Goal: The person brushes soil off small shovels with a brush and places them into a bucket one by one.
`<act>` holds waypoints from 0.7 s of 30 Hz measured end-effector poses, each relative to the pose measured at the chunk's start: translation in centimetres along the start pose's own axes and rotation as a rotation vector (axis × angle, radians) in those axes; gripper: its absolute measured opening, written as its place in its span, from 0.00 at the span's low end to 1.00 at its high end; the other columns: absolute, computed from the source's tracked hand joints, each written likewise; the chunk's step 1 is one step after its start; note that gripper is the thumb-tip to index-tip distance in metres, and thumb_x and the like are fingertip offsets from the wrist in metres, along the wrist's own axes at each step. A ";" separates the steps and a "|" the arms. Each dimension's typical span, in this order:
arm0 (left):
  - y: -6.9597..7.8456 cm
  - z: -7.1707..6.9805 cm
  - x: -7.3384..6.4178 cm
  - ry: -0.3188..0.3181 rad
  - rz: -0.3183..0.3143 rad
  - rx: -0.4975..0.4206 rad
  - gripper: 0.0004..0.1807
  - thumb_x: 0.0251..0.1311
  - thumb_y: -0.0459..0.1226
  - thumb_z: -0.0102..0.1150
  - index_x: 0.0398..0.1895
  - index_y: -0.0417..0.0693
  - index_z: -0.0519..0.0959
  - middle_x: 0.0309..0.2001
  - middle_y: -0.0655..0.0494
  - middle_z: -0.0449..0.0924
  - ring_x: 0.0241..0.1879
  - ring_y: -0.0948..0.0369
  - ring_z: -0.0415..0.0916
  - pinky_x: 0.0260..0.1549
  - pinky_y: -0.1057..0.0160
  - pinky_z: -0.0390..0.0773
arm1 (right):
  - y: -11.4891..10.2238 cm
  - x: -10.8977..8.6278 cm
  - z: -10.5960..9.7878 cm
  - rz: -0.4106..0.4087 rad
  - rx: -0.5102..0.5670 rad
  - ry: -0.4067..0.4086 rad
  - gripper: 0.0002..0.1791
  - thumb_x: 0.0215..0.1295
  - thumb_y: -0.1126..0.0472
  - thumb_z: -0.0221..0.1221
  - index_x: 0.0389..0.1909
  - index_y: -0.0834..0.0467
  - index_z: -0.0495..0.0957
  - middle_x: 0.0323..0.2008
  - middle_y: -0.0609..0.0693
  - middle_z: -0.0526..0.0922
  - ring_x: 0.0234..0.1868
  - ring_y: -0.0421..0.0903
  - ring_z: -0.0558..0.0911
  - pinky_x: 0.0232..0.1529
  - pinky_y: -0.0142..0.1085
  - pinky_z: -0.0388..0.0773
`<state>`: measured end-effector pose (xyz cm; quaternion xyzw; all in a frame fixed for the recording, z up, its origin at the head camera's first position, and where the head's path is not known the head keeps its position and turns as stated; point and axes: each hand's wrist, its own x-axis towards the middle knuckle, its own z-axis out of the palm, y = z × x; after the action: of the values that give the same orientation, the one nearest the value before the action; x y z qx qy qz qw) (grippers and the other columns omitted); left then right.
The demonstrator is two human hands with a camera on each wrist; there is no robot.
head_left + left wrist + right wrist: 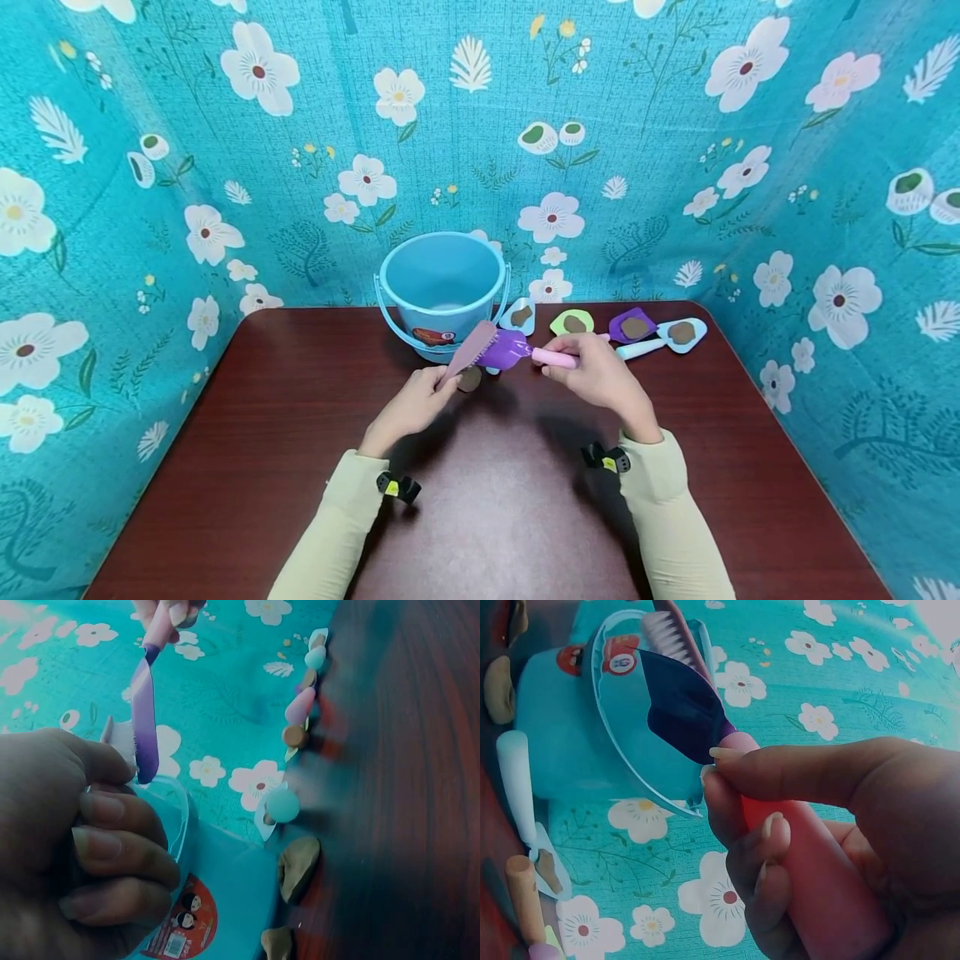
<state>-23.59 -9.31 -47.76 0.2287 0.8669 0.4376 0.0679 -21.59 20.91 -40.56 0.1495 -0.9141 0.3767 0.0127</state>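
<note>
My left hand (411, 406) grips a pink brush (471, 348) with pale bristles, held at a slant in front of the bucket. My right hand (596, 372) holds a toy shovel by its pink handle (810, 877). The shovel's purple blade (504, 350) points left, and the bristles are right at its face. Both tools are above the table, overlapping the lower right of the blue bucket (442, 292) in the head view. The bucket stands upright at the back, its handle hanging down in front. In the left wrist view, curled fingers hide most of the brush's handle.
Toy shovels bearing brown lumps lie along the back edge: a light blue one (519, 317), a green one (573, 322), a purple one (632, 326) and another light blue one (681, 333). Brown lumps (298, 868) lie by the bucket. Flowered cloth (600, 167) surrounds the table (480, 517).
</note>
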 end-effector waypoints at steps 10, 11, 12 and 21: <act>-0.9 -0.7 -0.1 0.058 -0.014 0.024 0.16 0.75 0.37 0.51 0.24 0.46 0.70 0.17 0.60 0.62 0.17 0.65 0.59 0.18 0.67 0.60 | 0.1 0.0 -0.2 0.007 0.031 -0.006 0.09 0.62 0.62 0.70 0.43 0.58 0.87 0.34 0.49 0.85 0.34 0.48 0.78 0.34 0.41 0.75; -1.0 -0.8 -0.1 0.060 -0.010 0.017 0.16 0.75 0.37 0.51 0.24 0.47 0.70 0.17 0.60 0.62 0.17 0.65 0.59 0.18 0.67 0.60 | 0.1 0.0 -0.1 0.005 0.029 -0.006 0.09 0.62 0.62 0.70 0.43 0.58 0.87 0.33 0.49 0.85 0.34 0.48 0.78 0.34 0.41 0.75; -1.0 -0.9 -0.1 0.061 -0.007 0.006 0.17 0.75 0.37 0.51 0.23 0.47 0.69 0.16 0.60 0.62 0.17 0.65 0.58 0.17 0.67 0.59 | 0.1 0.0 0.0 0.003 0.024 -0.005 0.09 0.62 0.62 0.70 0.42 0.58 0.87 0.33 0.49 0.85 0.34 0.47 0.78 0.35 0.41 0.75; 0.2 0.0 0.0 -0.010 0.048 -0.124 0.18 0.76 0.38 0.51 0.23 0.46 0.70 0.16 0.61 0.61 0.15 0.67 0.58 0.16 0.67 0.59 | -0.3 0.4 1.3 0.000 -0.057 -0.011 0.10 0.61 0.59 0.71 0.42 0.55 0.86 0.31 0.47 0.84 0.31 0.46 0.78 0.34 0.41 0.73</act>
<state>-23.47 -9.18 -47.59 0.2470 0.8319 0.4911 0.0755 -21.74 19.73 -41.22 0.1513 -0.9245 0.3496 0.0120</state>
